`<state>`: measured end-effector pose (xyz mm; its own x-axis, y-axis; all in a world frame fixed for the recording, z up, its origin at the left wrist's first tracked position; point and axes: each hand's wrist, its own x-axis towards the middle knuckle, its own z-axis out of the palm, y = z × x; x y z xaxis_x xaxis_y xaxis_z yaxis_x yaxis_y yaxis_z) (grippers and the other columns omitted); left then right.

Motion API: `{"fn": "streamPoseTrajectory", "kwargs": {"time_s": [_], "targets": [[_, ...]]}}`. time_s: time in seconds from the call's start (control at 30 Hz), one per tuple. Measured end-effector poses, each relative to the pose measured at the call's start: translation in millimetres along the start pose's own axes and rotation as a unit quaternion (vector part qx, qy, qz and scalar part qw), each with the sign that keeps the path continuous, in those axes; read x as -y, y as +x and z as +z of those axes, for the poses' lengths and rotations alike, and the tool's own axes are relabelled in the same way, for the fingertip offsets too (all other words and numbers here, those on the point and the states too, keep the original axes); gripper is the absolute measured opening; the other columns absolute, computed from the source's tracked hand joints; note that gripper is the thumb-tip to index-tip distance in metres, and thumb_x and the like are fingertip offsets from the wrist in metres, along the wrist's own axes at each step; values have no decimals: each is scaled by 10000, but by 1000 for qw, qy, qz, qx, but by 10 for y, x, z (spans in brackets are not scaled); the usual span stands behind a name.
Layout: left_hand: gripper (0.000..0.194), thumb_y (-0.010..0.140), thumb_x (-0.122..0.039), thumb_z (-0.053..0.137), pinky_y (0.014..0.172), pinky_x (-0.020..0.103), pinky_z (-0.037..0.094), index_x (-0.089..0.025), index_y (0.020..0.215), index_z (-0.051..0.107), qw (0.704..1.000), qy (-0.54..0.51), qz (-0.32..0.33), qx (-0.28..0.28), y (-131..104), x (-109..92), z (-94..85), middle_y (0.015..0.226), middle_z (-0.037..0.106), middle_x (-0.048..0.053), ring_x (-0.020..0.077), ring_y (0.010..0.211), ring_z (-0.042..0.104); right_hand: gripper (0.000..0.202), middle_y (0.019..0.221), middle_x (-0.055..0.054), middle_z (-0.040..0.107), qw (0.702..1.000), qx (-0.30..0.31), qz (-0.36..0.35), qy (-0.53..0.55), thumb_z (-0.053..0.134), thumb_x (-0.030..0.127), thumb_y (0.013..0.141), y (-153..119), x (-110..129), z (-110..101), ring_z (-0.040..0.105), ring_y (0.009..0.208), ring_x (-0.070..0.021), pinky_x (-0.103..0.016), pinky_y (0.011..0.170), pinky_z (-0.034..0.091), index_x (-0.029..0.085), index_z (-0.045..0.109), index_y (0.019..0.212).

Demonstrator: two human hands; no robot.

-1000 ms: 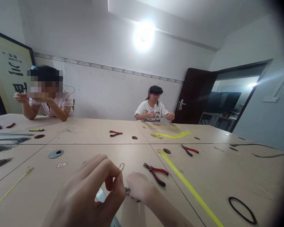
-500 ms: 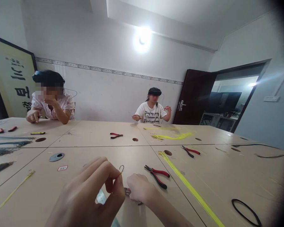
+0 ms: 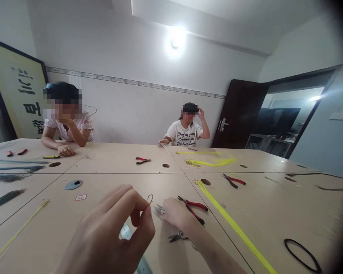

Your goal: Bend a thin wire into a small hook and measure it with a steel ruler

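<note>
A worker's left hand (image 3: 114,232) pinches a thin yellow wire (image 3: 148,202) between thumb and forefinger, its looped tip standing just above the fingertips; the right hand (image 3: 175,215) is closed around small silver pliers (image 3: 160,209), their nose pointing toward the loop and just short of it; the two hands sit near each other, low over the pale surface (image 3: 274,198). To do this well, by the look of it, the wire wants a firm pinch close under the loop so it cannot spin, and the pliers should meet the loop squarely, with light pressure, lest the fine wire kink. The wire is slender and yellow; its end is curled into a small open hook; most of its length is hidden behind the fingers. Red-handled pliers (image 3: 194,207) lie just beyond the right hand; a bundle of yellow wires (image 3: 231,226) runs along the surface to that hand's right; a black ring (image 3: 302,254) lies farther right; a metal ruler (image 3: 127,233) shows between the hands; two other people sit at the far side.
</note>
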<state>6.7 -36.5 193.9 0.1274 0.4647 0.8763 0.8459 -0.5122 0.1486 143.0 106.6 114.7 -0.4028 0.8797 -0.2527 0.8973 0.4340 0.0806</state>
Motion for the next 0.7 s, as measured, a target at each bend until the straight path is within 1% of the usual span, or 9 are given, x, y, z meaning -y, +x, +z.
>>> {"fn": "streamPoseTrajectory", "kwargs": {"time_s": [0.2, 0.4, 0.47, 0.57, 0.63, 0.7], "targets": [[164, 797, -131, 480, 511, 163, 394, -215, 656, 482, 999, 33, -25, -3, 53, -23, -79, 569, 501, -77, 46, 492, 479, 225, 1033, -68, 657, 1000, -1, 14, 24, 551, 318, 927, 115, -83, 115, 644, 919, -191, -401, 816, 539, 133, 621, 1034], [152, 803, -151, 472, 498, 175, 388, -222, 671, 495, 998, 43, -38, 5, 43, -10, -113, 580, 532, -77, 51, 502, 499, 224, 1042, -75, 655, 999, -3, 18, 41, 561, 313, 921, 180, -96, 188, 641, 932, -195, -400, 824, 536, 130, 622, 1036], [160, 802, -147, 477, 491, 169, 393, -219, 660, 487, 999, 37, -31, 3, 47, -7, -107, 569, 511, -75, 51, 487, 483, 218, 1038, -72, 656, 999, -7, 18, 45, 562, 309, 921, 175, -91, 171, 642, 928, -194, -397, 818, 538, 132, 622, 1034], [162, 810, -136, 470, 459, 152, 385, -223, 674, 479, 999, 29, -23, -10, 47, -3, -72, 574, 502, -72, 52, 488, 482, 200, 1031, -66, 659, 998, -22, 22, 51, 562, 293, 922, 104, -50, 89, 645, 924, -191, -397, 819, 540, 134, 625, 1025], [162, 822, -137, 460, 416, 131, 363, -229, 689, 466, 999, 19, -35, -13, 34, -4, -36, 592, 504, -70, 51, 504, 490, 197, 1037, -70, 659, 998, -36, 19, 57, 567, 282, 919, 8, 22, 20, 644, 938, -197, -404, 830, 537, 129, 623, 1030], [167, 831, -135, 450, 415, 117, 357, -231, 695, 451, 999, 13, -38, -21, 13, -7, -3, 602, 501, -75, 43, 512, 485, 209, 1032, -73, 661, 996, -48, -6, 71, 573, 289, 915, -110, 139, -25, 645, 934, -198, -403, 824, 539, 125, 620, 1035]]}}
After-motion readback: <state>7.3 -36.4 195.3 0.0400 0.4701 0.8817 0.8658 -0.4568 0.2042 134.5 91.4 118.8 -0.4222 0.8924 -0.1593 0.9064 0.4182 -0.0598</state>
